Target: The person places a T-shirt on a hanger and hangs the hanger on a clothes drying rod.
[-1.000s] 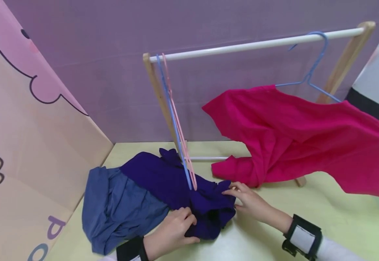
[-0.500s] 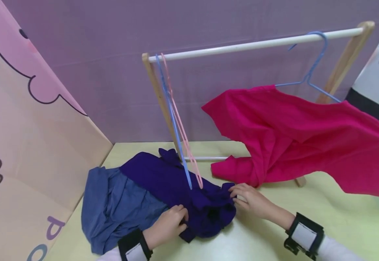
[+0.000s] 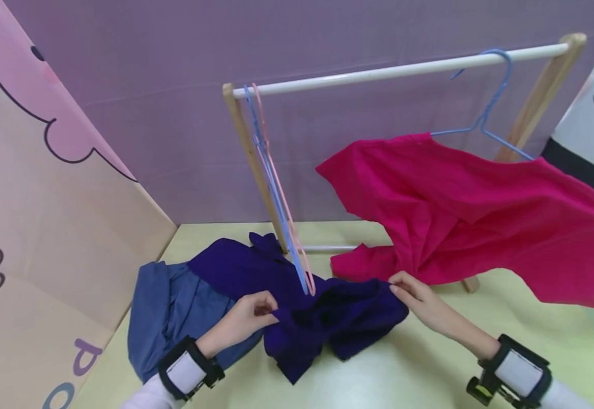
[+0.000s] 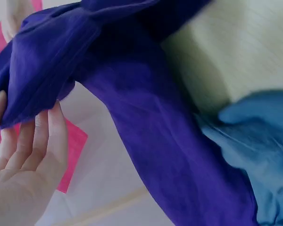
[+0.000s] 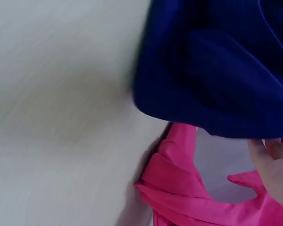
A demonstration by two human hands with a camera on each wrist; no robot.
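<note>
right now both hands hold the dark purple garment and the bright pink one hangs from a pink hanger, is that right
Not quite: the hanger holding the bright pink garment is blue, as the head view shows. The rest stands: left hand and right hand both hold the dark purple garment.

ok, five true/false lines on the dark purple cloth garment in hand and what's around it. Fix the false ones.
1. The left hand and right hand both hold the dark purple cloth garment. True.
2. A thin blue hanger carries the bright pink cloth garment. True.
3. The dark purple cloth garment hangs on that hanger too. False: both hands hold it.
4. The grey-blue cloth garment lies on the pale yellow tabletop. True.
5. The right hand rests on the grey-blue cloth garment. False: it pinches the dark purple cloth garment.
</note>
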